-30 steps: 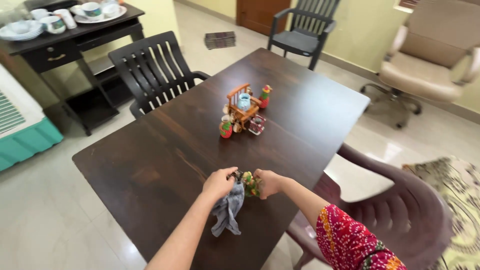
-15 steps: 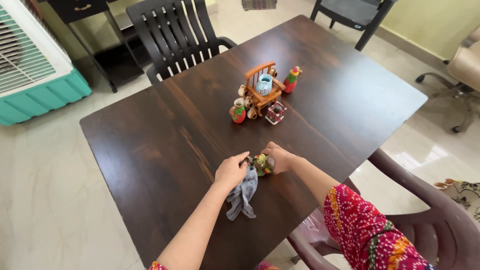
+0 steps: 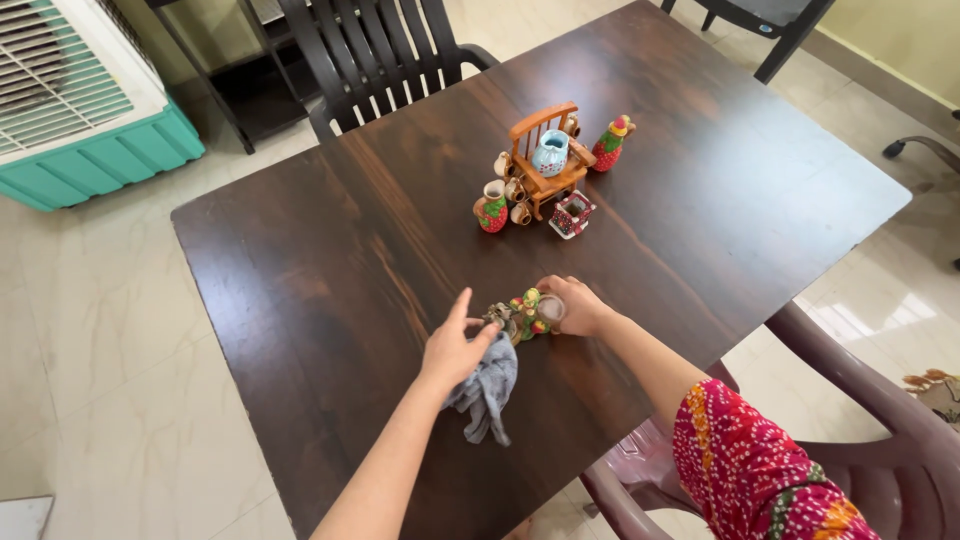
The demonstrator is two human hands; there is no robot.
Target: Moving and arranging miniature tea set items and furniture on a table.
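Observation:
My right hand point(image 3: 577, 305) grips a small painted figurine point(image 3: 525, 314), green, yellow and red, lying on its side on the dark wooden table point(image 3: 330, 250). My left hand point(image 3: 452, 346) presses a grey cloth point(image 3: 486, 385) against the figurine's left end, index finger raised. Further back stands a miniature wooden chair point(image 3: 545, 160) with a pale blue pot point(image 3: 551, 154) on its seat. Around the chair are small painted pots point(image 3: 491, 208), a red and green figurine point(image 3: 609, 144) and a small patterned box point(image 3: 571, 213).
A black slatted chair point(image 3: 375, 55) stands at the table's far left side. A maroon plastic chair point(image 3: 850, 440) is at the near right. A white and teal air cooler point(image 3: 85, 110) sits on the tiled floor point(image 3: 120, 340) at left. Another dark chair point(image 3: 765, 15) is at top right.
The view has tilted down and closer to the table. My left hand's index finger has lifted off the cloth; the right hand has turned the figurine so its base faces up.

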